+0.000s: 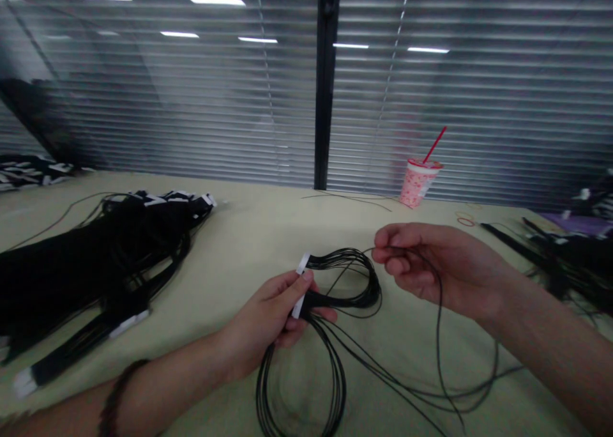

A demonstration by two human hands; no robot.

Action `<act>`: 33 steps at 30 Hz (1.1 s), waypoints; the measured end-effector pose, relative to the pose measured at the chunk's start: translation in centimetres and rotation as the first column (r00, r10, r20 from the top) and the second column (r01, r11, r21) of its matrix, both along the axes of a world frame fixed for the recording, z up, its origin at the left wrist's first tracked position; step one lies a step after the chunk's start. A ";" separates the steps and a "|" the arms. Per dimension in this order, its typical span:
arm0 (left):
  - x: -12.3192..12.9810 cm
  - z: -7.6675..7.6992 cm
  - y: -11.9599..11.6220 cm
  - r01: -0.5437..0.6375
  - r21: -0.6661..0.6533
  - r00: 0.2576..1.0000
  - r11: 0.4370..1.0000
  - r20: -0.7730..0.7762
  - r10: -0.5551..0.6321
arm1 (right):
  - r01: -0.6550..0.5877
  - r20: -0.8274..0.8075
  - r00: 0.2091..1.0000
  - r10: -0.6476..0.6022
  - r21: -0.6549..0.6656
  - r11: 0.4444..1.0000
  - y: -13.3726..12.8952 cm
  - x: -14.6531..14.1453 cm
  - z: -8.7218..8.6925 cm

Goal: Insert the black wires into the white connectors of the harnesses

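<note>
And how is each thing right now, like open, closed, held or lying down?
Left hand: closed on the white strip.
Right hand: pinching a thin wire.
Black wires: looped.
Cup: upright, red straw in it.
Blinds: lowered.
Dark cable pile at left: lying on the table.

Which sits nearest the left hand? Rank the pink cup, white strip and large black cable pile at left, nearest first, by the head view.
1. White strip: held in the left hand.
2. Large black cable pile: on the table, to the hand's left.
3. Pink cup: farther back, right, by the blinds.
</note>
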State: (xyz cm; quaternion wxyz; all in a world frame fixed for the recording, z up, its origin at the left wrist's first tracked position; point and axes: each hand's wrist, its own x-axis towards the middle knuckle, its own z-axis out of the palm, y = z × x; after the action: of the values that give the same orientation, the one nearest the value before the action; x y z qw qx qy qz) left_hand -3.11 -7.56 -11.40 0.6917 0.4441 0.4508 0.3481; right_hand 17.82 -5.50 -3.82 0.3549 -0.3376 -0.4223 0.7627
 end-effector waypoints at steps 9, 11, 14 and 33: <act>0.0 0.3 0.0 -0.026 -0.018 1.000 1.000 -0.004 0.026 | 0.349 -0.346 0.881 -0.322 0.017 0.937 1.0 0.9 1.0; 0.0 0.3 0.0 -0.024 -0.022 1.000 0.999 -0.008 0.024 | 0.417 -0.348 0.858 -0.379 0.040 0.908 1.3 1.3 1.3; 0.0 0.2 0.0 -0.032 -0.029 0.999 0.999 -0.002 0.032 | 0.489 -0.372 0.822 -0.432 0.072 0.869 1.8 1.8 1.7; 0.4 0.1 -0.2 -0.171 -0.108 0.973 0.979 -0.177 0.151 | -0.232 0.466 0.747 -0.473 0.851 0.472 -0.3 -4.8 -8.0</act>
State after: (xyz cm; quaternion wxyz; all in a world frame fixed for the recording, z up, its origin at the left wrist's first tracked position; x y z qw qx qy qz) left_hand -2.76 -7.80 -11.26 0.6467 0.3904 0.5625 0.3361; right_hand 12.99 -5.77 -11.78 0.3620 -0.3815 -0.8161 0.2394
